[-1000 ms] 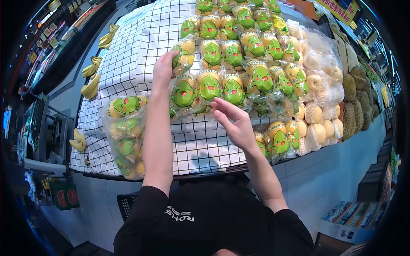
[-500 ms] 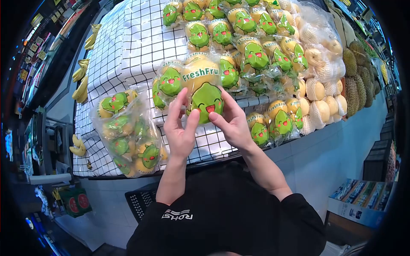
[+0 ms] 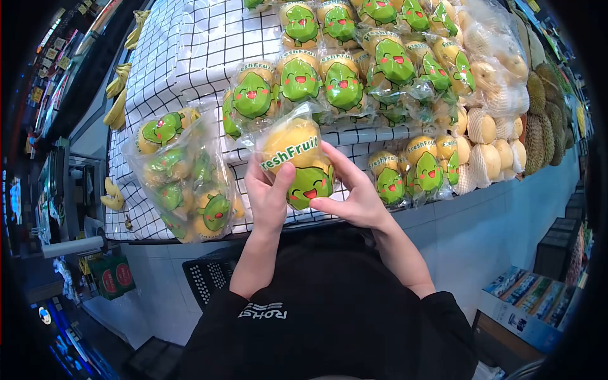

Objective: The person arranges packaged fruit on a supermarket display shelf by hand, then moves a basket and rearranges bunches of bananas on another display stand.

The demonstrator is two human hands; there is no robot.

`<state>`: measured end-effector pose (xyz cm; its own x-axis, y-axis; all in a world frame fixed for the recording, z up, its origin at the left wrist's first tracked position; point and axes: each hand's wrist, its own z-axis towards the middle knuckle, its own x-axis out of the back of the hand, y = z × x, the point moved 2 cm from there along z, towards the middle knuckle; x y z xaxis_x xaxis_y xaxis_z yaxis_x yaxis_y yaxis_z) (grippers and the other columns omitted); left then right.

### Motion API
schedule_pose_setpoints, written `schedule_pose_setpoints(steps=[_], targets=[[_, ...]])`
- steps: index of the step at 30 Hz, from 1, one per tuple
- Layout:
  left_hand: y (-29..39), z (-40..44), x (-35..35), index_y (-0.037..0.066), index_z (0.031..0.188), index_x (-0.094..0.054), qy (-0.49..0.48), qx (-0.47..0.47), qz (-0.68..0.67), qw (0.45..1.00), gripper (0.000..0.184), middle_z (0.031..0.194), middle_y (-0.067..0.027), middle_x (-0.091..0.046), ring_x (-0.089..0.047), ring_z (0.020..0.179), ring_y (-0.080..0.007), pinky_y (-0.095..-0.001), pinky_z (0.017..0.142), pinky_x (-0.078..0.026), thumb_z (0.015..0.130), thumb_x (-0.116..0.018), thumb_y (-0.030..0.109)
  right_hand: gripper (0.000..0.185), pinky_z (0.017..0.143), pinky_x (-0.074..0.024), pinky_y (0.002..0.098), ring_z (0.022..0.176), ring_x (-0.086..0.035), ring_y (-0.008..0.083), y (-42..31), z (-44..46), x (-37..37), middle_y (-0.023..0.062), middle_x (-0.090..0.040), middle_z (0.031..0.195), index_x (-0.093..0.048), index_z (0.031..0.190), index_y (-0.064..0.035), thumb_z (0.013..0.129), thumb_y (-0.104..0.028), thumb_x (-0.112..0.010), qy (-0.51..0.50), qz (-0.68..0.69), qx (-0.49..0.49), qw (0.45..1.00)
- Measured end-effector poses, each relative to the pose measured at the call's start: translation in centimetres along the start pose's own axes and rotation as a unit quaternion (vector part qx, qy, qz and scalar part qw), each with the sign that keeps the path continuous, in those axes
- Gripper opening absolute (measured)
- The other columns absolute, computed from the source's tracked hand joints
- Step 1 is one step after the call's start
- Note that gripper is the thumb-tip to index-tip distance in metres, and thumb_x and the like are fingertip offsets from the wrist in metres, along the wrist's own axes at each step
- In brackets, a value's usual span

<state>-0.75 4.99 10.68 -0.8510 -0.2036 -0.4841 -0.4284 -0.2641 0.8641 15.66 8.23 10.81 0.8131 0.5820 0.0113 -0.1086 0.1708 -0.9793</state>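
Note:
Between my two hands is a bagged yellow fruit [image 3: 292, 140], in clear plastic printed "FreshFruit" with a smiling green cartoon. My left hand [image 3: 268, 197] closes on its left side, thumb across the front. On the right side, my right hand [image 3: 356, 197] grips it, thumb near the cartoon's mouth. The fingertips behind the fruit are hidden. Just beyond stand more bagged fruits [image 3: 252, 95] in rows with the same print. To the left lies a large clear bag [image 3: 183, 180] holding several such fruits.
A black-and-white checked cloth [image 3: 202, 57] covers the stand. Bananas [image 3: 116, 114] hang along its left edge. At right are yellow fruits in white foam nets [image 3: 484, 126] and durians [image 3: 538, 136]. A black crate [image 3: 209, 278] sits on the floor below.
The held fruit has come down toward my body, tilting so more of its yellow top shows. Both hands moved with it, still gripping, and the row behind is now less covered.

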Motion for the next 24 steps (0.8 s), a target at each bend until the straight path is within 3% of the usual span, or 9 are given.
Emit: schedule_pose_setpoints(steps=[6,8,11,18,21,23,24], targets=[[-0.2,-0.1,-0.2,0.0,0.126,-0.051,0.017,0.013,0.02,1.0,0.044,0.116,-0.009,-0.064,-0.063,0.103,-0.0147,-0.0306,0.091,-0.05,0.094,-0.069,0.025,0.088,0.106,-0.0414,0.0333,0.126,-0.051,0.0191,0.4,-0.2,-0.5,0.0142,-0.05,0.139,-0.032,0.148,0.0033,0.079,-0.014,-0.083,0.012,0.105,-0.065,0.992],[-0.6,-0.2,-0.2,0.0,0.124,-0.052,0.029,0.076,-0.08,0.993,0.037,0.114,-0.0095,-0.065,-0.064,0.1,-0.0143,-0.0304,0.088,-0.052,0.1,-0.06,0.028,0.082,0.102,-0.0434,0.0316,0.119,-0.054,0.0174,-0.1,-0.3,-0.3,0.0129,-0.054,0.132,-0.038,0.142,0.0042,0.078,-0.018,-0.084,0.024,0.115,-0.089,0.989],[-0.8,-0.3,-0.5,0.0,0.124,-0.052,0.024,0.119,-0.092,0.988,0.037,0.114,-0.0103,-0.065,-0.065,0.1,-0.0146,-0.0297,0.087,-0.053,0.103,-0.052,0.03,0.081,0.1,-0.0449,0.0313,0.115,-0.056,0.017,0.0,-0.7,0.3,0.0127,-0.058,0.127,-0.041,0.14,0.0051,0.078,-0.022,-0.085,0.026,0.069,-0.089,0.993],[-0.6,-0.4,-0.7,-0.001,0.127,-0.051,0.026,0.14,-0.073,0.987,0.04,0.117,-0.0102,-0.064,-0.063,0.102,-0.0145,-0.0301,0.09,-0.051,0.103,-0.051,0.032,0.075,0.099,-0.0455,0.0313,0.112,-0.057,0.0157,-0.1,-0.9,0.6,0.0131,-0.06,0.124,-0.046,0.137,0.0051,0.079,-0.023,-0.084,0.037,0.063,-0.088,0.993],[-0.5,-0.2,-0.6,-0.001,0.128,-0.05,0.024,0.126,-0.049,0.991,0.038,0.119,-0.0099,-0.063,-0.062,0.106,-0.0146,-0.0303,0.092,-0.049,0.102,-0.054,0.027,0.075,0.1,-0.0455,0.0324,0.115,-0.058,0.018,0.3,-0.7,0.4,0.0158,-0.06,0.126,-0.044,0.14,0.0045,0.081,-0.023,-0.082,0.066,0.091,-0.075,0.991],[-0.5,-0.3,-0.4,-0.001,0.13,-0.048,0.037,0.076,-0.001,0.996,0.038,0.121,-0.0098,-0.062,-0.061,0.108,-0.0152,-0.0304,0.094,-0.048,0.1,-0.058,0.02,0.075,0.1,-0.0455,0.0337,0.119,-0.058,0.0217,0.4,-0.7,0.3,0.0195,-0.059,0.13,-0.042,0.143,0.0042,0.084,-0.022,-0.079,0.041,-0.003,-0.039,0.998],[-0.4,-0.2,-0.3,-0.001,0.132,-0.047,0.036,0.073,-0.006,0.997,0.043,0.121,-0.0099,-0.062,-0.061,0.109,-0.016,-0.031,0.095,-0.047,0.096,-0.064,0.015,0.074,0.103,-0.0435,0.0329,0.119,-0.056,0.0187,-0.1,-0.8,0.3,0.0145,-0.055,0.135,-0.037,0.146,0.0035,0.086,-0.014,-0.077,0.017,-0.013,-0.053,0.998]])
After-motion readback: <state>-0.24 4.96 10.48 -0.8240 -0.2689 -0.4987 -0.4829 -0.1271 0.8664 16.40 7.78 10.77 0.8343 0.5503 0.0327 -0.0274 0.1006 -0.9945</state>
